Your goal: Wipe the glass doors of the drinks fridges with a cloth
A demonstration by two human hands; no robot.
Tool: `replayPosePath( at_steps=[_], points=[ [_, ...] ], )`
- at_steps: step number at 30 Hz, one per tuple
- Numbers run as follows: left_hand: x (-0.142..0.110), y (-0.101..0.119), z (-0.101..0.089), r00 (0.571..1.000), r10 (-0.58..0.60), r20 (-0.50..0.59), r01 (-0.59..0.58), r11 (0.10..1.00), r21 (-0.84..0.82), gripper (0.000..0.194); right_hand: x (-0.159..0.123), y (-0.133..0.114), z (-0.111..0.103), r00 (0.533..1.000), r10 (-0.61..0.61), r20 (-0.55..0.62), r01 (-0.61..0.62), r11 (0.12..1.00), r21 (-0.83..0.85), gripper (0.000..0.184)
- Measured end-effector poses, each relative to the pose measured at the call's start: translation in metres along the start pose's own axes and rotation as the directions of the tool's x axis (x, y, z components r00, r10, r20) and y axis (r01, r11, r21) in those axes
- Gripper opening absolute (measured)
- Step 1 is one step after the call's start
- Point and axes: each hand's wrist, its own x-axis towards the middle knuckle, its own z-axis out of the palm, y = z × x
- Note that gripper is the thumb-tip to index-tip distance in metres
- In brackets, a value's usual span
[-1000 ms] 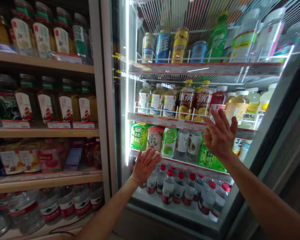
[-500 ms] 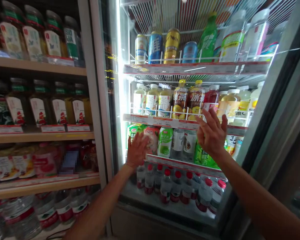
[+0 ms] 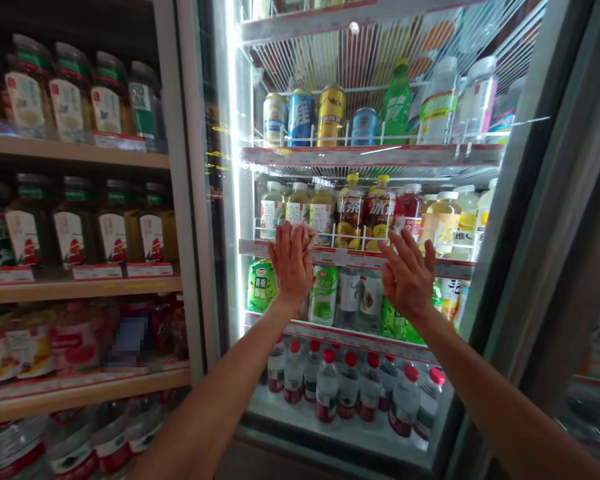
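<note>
My left hand (image 3: 292, 270) lies flat over a crumpled, pale pinkish cloth (image 3: 307, 235), pressed against the glass door (image 3: 219, 220) of a lit drinks fridge. Only part of the cloth shows past the fingertips; the rest is under the palm. Farther right, my right hand (image 3: 407, 275) has its fingers spread, with nothing in it. It is at the glass or very close; I cannot tell if it touches. Behind the glass, level with my hands, are tea bottles (image 3: 350, 213) and, a shelf lower, a green-labelled bottle (image 3: 323, 297).
Cans (image 3: 331, 115) and bottles fill the fridge's upper shelf, and red-capped bottles (image 3: 327, 387) stand at its bottom. To the left, an open wooden shelf (image 3: 80, 288) holds rows of bottles. The dark door frame (image 3: 513, 220) runs up the right side.
My left hand has moved up and to the right across the glass with the cloth. My right hand has stayed in nearly the same place on the door. The view has tilted up slightly.
</note>
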Motion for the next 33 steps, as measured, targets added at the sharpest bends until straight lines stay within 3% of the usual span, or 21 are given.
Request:
replayPosePath(
  at_steps=[2,5,7,12,14,16,17,19,22,25,28,30,32,33],
  points=[
    [0.010,0.020,0.008,0.997,-0.071,-0.009,0.071,0.996,-0.059,0.058,0.001,-0.007,0.000,0.998,0.038,-0.057,-0.033,0.996,0.087,0.050],
    [0.015,0.048,0.016,0.999,0.013,0.046,-0.005,0.985,-0.171,0.060,0.000,-0.025,0.005,0.998,0.024,-0.056,-0.006,0.951,0.310,0.050],
    [0.011,0.051,0.014,0.996,0.054,0.074,-0.038,0.978,-0.204,0.061,0.000,-0.039,0.011,1.000,-0.017,0.003,0.014,0.921,0.390,0.049],
    [-0.006,0.000,-0.011,0.941,0.281,0.188,-0.234,0.942,-0.239,0.072,0.012,-0.078,0.027,0.987,0.065,0.148,-0.095,0.974,0.206,0.046],
    [-0.013,-0.021,-0.015,0.983,0.149,0.106,-0.126,0.972,-0.196,0.069,0.026,-0.096,0.036,0.977,0.130,0.166,-0.153,0.979,0.133,0.046],
    [-0.019,-0.035,-0.013,0.999,-0.028,0.032,0.032,0.990,-0.138,0.061,0.043,-0.114,0.049,0.972,0.165,0.166,-0.182,0.979,0.092,0.044],
    [-0.022,-0.039,-0.011,0.998,-0.065,0.020,0.067,0.991,-0.117,0.057,0.051,-0.120,0.056,0.972,0.169,0.162,-0.183,0.980,0.076,0.042],
    [-0.027,-0.043,-0.007,0.999,-0.033,0.028,0.036,0.994,-0.102,0.053,0.061,-0.126,0.066,0.979,0.143,0.148,-0.151,0.987,0.048,0.036],
    [-0.033,-0.045,-0.006,0.999,0.038,0.037,-0.034,0.994,-0.104,0.052,0.053,-0.110,0.063,0.991,0.031,0.134,-0.036,0.999,0.032,0.027],
    [-0.037,-0.046,-0.007,0.999,0.045,0.025,-0.043,0.997,-0.072,0.053,0.022,-0.058,0.031,0.998,-0.032,0.050,0.032,0.999,-0.001,0.017],
    [-0.040,-0.043,-0.005,1.000,0.028,-0.009,-0.028,0.999,-0.026,0.056,-0.005,0.015,-0.011,0.981,0.096,-0.168,-0.111,0.990,-0.084,0.014],
    [-0.040,-0.039,-0.002,1.000,0.007,-0.023,-0.007,1.000,-0.004,0.058,-0.009,0.050,-0.028,0.923,0.162,-0.349,-0.201,0.976,-0.080,0.024],
    [-0.040,-0.036,0.000,1.000,-0.013,-0.022,0.013,1.000,-0.001,0.059,-0.004,0.057,-0.030,0.891,0.186,-0.414,-0.237,0.968,-0.076,0.038],
    [-0.040,-0.035,0.000,1.000,-0.022,-0.016,0.022,1.000,-0.007,0.059,0.000,0.049,-0.026,0.905,0.188,-0.381,-0.239,0.967,-0.090,0.042]
  ],
)
